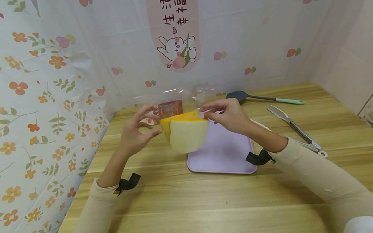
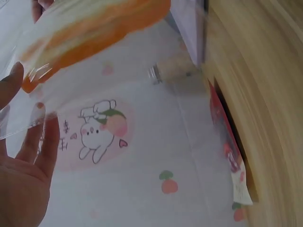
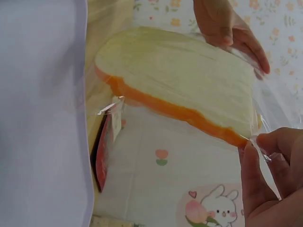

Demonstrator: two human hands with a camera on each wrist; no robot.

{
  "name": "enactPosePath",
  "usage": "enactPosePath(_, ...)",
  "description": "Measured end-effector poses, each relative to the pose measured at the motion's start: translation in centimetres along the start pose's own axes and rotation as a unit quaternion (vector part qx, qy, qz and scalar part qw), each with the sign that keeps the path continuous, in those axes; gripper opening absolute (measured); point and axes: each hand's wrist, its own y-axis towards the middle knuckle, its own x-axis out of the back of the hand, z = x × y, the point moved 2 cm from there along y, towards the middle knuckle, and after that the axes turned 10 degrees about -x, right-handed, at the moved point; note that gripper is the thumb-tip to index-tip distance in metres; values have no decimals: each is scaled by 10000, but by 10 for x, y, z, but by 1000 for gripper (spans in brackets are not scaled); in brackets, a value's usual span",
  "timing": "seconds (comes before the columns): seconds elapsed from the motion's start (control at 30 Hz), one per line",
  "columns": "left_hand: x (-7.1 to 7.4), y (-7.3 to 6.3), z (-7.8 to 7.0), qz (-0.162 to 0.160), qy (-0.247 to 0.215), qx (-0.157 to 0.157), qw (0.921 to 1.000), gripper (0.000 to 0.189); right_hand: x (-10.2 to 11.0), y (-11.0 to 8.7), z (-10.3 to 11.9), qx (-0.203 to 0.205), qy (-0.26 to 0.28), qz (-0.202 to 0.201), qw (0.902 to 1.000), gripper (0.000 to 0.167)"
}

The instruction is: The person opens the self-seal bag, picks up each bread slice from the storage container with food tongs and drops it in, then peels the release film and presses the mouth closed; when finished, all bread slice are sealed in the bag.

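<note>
Bread slices with an orange-brown crust (image 1: 188, 135) are held up over the table inside a clear plastic bag (image 3: 279, 109). At the bag's right corner, my right hand (image 1: 231, 115) pinches the film between thumb and fingertips, close to the crust. My left hand (image 1: 136, 130) holds the bag's left side, thumb toward me and fingers spread along the film. In the left wrist view, the film stretches between the left thumb (image 2: 12, 82) and fingers.
A lilac tray (image 1: 221, 154) lies behind the bread, partly covered by it. A red packet (image 1: 171, 109) and a small jar (image 1: 200, 95) stand by the back curtain. To the right are a spatula with a mint handle (image 1: 289, 101) and metal tongs (image 1: 293, 124).
</note>
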Motion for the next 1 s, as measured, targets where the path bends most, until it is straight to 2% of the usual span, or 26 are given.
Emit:
enactPosePath(0.17,19,-10,3,195,-550,200,9981,78,-21,2,4,-254,345,159,9990,24)
enactPosePath(0.37,42,-24,7,556,-1106,348,9917,78,-49,-2,4,-748,667,626,9930,30)
enactPosePath(0.47,50,-30,13,823,-1162,692,9874,76,-61,-1,-1,-1049,705,778,9889,31)
enactPosePath(0.53,52,-34,19,1026,-1221,1120,9808,75,-69,1,-8,-1411,756,875,9832,31)
enactPosePath(0.63,51,-40,29,1337,-1258,1780,9668,76,-79,4,-19,-2069,836,1034,9693,33)
enactPosePath(0.73,48,-45,42,1544,-1360,2195,9537,75,-85,7,-28,-2519,855,1133,9573,34)
enactPosePath(0.8,46,-49,51,1668,-1357,2365,9475,74,-88,9,-33,-2548,725,1167,9572,33)
enactPosePath(1.0,35,-58,79,2038,-1516,2775,9265,70,-91,21,-54,-2190,85,1348,9663,31)
